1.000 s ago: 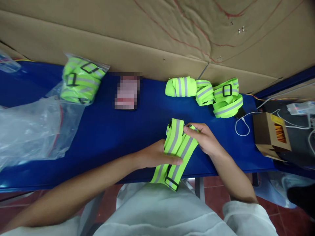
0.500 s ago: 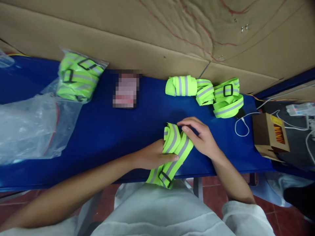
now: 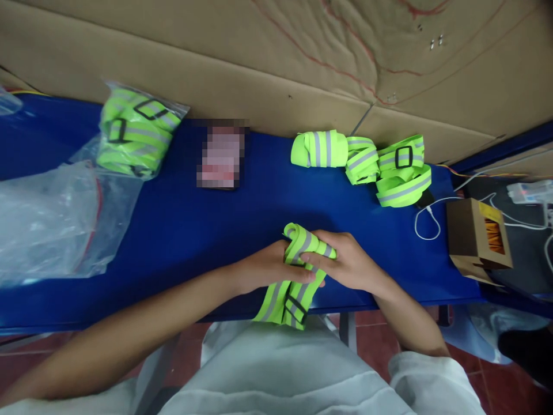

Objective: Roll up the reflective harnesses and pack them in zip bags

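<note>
A neon yellow reflective strap (image 3: 298, 271) with grey stripes and a black buckle lies folded at the near edge of the blue table (image 3: 194, 230). My left hand (image 3: 268, 270) grips its left side, thumb across the bands. My right hand (image 3: 345, 265) is closed over the folded top end from the right. The strap's buckle end hangs over the table edge towards my lap.
A loose pile of the same straps (image 3: 367, 164) lies at the back right. A clear bag (image 3: 133, 132) holding more straps sits at the back left, above an empty plastic bag (image 3: 52, 219). A small cardboard box (image 3: 477, 239) and a white cable (image 3: 425, 222) are at the right. Cardboard lines the far side.
The strap's far end has been folded back towards me, and my right hand has closed down over the fold. The hanging buckle end has pulled up a little.
</note>
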Demonstrator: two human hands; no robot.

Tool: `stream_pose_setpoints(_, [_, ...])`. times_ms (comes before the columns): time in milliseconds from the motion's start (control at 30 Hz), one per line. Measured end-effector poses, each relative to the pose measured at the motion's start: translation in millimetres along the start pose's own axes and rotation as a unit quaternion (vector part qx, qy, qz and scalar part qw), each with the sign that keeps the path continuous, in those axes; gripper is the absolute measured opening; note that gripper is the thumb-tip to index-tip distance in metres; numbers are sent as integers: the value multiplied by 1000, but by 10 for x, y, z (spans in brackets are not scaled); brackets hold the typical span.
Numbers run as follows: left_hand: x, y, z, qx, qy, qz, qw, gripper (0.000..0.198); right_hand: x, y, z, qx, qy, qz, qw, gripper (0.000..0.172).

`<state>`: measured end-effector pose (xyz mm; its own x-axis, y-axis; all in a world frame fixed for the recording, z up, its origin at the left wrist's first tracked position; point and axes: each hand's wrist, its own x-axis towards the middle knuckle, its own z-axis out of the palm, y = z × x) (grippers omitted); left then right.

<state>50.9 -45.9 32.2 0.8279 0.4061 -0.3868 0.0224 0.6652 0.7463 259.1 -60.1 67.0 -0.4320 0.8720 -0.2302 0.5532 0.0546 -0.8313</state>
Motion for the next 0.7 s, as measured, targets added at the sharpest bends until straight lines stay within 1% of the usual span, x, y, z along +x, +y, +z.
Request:
stream_pose_setpoints(67, [-16,10,15,-82,-30,-28,996,44,-9,3,-8,79,12,41,996,34])
stream_pose_setpoints(100, [-22,7,32,-101,-37,-35,994,46,-10,10,-13,116,18,59,991,35])
stream_pose_setpoints(167, [-26,-19,82,-116,-30,-37,992,50,0,33,-20,153,29,75,985,36])
stream_pose_setpoints(233, [-21,-66,139,-133,2,-28,991,51,19,57,-26,138,47,66,987,37])
stream_pose_setpoints(300, [-12,-111,181,-164,21,-20,986,47,40,74,-32,109,67,50,991,38])
stream_pose_setpoints(367, [-8,-135,200,-207,12,-25,978,46,57,85,-38,95,80,40,991,38])
stream_pose_setpoints(467, [-13,-134,202,-269,-22,-51,962,50,78,96,-58,106,86,38,990,34])
stream_pose_setpoints(567, [-15,-134,202,-259,-22,-81,962,44,93,111,-91,127,101,36,986,32])
stream_pose_setpoints(633, [-5,-147,196,-217,-1,-92,972,39,91,117,-115,144,102,42,983,32])
stream_pose_setpoints(700, [12,-161,176,-152,28,-90,984,39,77,120,-138,163,96,52,981,33])
